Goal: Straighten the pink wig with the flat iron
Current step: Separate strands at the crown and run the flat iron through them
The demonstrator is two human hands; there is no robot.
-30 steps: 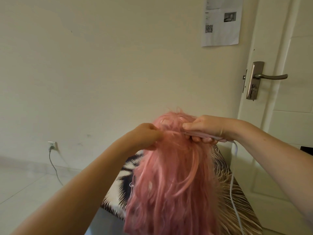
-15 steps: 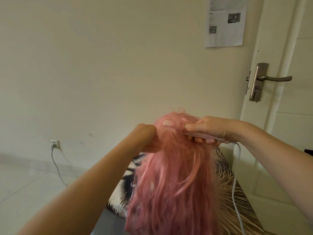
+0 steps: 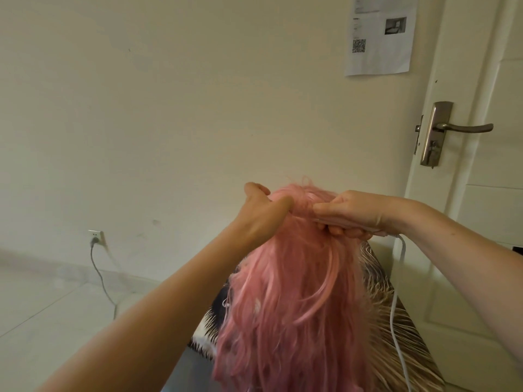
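Observation:
The pink wig point(image 3: 294, 301) hangs long and loose in the lower middle of the view, its crown at the top between my hands. My right hand point(image 3: 351, 215) is closed around the pink flat iron point(image 3: 365, 230), held level at the crown; most of the iron is hidden inside my fist and the hair. Its white cord point(image 3: 396, 301) drops down from the handle on the right. My left hand point(image 3: 260, 213) presses against the left side of the crown, thumb raised, fingers buried in the hair.
A zebra-patterned seat point(image 3: 396, 329) stands under and behind the wig. A white door with a metal handle point(image 3: 464, 128) is at the right. A wall socket point(image 3: 96, 238) with a grey cable is low on the left wall. A printed sheet point(image 3: 379, 38) hangs above.
My left hand has shifted up along the crown and its thumb has lifted. My right hand with the flat iron has stayed at the top of the wig.

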